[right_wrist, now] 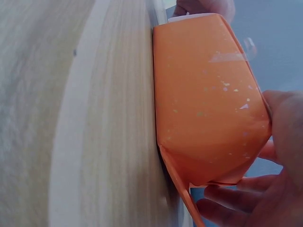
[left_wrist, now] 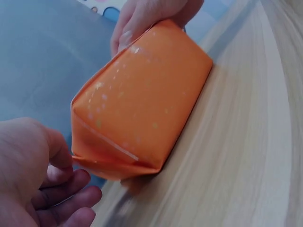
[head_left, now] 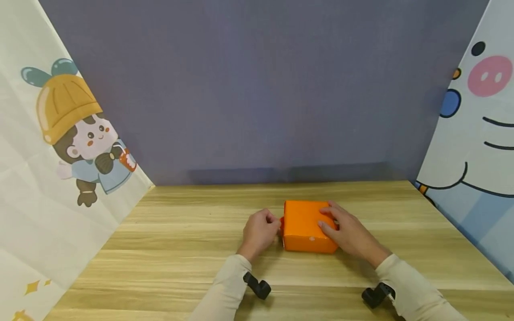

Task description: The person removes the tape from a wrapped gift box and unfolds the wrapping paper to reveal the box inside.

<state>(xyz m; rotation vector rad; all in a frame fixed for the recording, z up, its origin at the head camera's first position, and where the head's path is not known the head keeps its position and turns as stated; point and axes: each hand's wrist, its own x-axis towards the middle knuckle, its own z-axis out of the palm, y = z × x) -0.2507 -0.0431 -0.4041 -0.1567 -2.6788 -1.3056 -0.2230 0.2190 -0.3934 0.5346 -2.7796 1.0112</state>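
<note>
A box wrapped in glossy orange paper [head_left: 306, 218] lies flat on the wooden table. At its left end my left hand [head_left: 261, 229] pinches the folded end flap of the paper [left_wrist: 106, 168] between thumb and forefinger; the other fingers are loosely bent. My right hand [head_left: 353, 234] holds the box's right end, thumb and forefinger on the top and the other fingers curled about the end. In the right wrist view, a paper flap [right_wrist: 180, 189] sticks out below those fingers. A strip of clear tape [right_wrist: 232, 57] crosses the near side, one end standing up past the edge.
Bare wood-grain table [head_left: 180, 267] surrounds the box. A grey-blue panel [head_left: 257, 89] rises behind the table. Cartoon-printed sheets stand at the left [head_left: 24, 156] and right [head_left: 482, 147]. Each sleeve carries a black wrist camera mount.
</note>
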